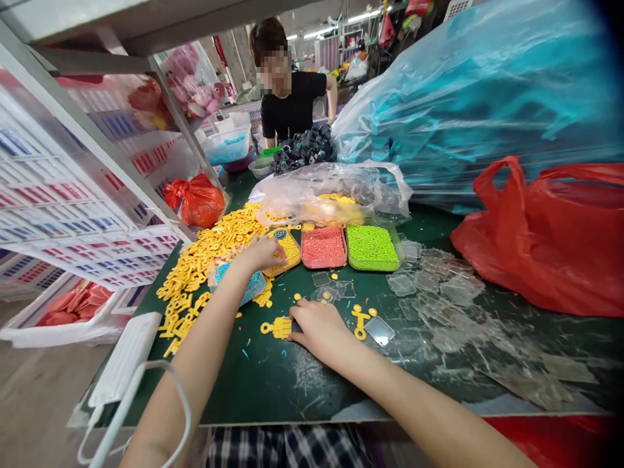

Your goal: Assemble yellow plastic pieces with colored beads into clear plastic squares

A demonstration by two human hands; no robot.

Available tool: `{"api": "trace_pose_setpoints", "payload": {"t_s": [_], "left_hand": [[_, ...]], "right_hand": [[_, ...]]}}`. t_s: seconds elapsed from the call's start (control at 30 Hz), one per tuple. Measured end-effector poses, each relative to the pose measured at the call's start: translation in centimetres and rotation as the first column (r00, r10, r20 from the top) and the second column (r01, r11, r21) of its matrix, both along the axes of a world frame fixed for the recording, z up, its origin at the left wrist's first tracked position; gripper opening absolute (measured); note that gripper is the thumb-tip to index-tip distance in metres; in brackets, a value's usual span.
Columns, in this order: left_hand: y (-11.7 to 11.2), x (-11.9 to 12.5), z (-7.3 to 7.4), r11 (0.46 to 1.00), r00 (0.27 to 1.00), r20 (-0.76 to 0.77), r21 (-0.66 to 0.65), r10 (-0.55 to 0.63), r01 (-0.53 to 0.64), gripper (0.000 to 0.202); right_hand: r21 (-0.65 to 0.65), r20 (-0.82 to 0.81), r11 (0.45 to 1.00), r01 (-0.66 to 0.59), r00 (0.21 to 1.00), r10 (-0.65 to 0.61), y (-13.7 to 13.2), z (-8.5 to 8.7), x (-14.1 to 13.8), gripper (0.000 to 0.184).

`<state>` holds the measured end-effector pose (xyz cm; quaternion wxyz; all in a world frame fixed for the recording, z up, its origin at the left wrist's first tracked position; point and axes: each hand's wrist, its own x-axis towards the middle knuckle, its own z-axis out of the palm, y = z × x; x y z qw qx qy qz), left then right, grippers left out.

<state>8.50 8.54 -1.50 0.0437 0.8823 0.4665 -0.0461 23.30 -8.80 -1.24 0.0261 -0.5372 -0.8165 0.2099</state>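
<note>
On the green counter (273, 383), a yellow plastic piece (279, 327) is touched by the right hand (319, 328), whose fingers are held together flat. The left hand (260, 253) is curled over a yellow bead tray (287, 250). The piece is judged light, stiff, best pinched at its edges.

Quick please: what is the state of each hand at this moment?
Left hand: closed on a small dark round piece, over the yellow bead tray.
Right hand: flat on the green table, fingertips touching a yellow plastic part.
</note>
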Motion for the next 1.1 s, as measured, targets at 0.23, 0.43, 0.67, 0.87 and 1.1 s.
{"api": "trace_pose_setpoints", "payload": {"t_s": [0.23, 0.43, 0.67, 0.87, 1.1], "left_hand": [[-0.4, 0.0, 0.2, 0.999, 0.998, 0.063, 0.045, -0.001, -0.002, 0.014], [-5.1, -1.0, 1.9, 0.977, 0.945, 0.325, 0.193, 0.029, -0.096, 0.026], [-14.1, -3.1, -1.6, 0.994, 0.813, 0.579, 0.037, 0.064, -0.105, 0.024], [-16.2, -3.6, -4.6, 0.994, 0.786, 0.608, -0.069, 0.109, -0.084, 0.026], [-16.2, -3.6, -5.4, 0.988, 0.741, 0.654, -0.104, 0.154, -0.114, 0.029]], "right_hand": [[0.015, -0.003, 1.0, -0.02, 1.0, 0.02, 0.2, -0.3, 0.1, 0.027], [0.008, -0.003, 1.0, -0.015, 1.0, 0.015, 0.2, -0.4, 0.1, 0.025], [0.007, -0.037, 1.0, 0.02, 0.999, -0.02, 0.2, -1.0, 0.1, 0.026], [-0.034, -0.04, 0.997, 0.067, 0.997, -0.068, 0.3, -1.0, 0.0, 0.024], [-0.026, 0.017, 0.996, 0.083, 0.996, -0.083, -0.1, -0.6, -0.2, 0.025]]}}
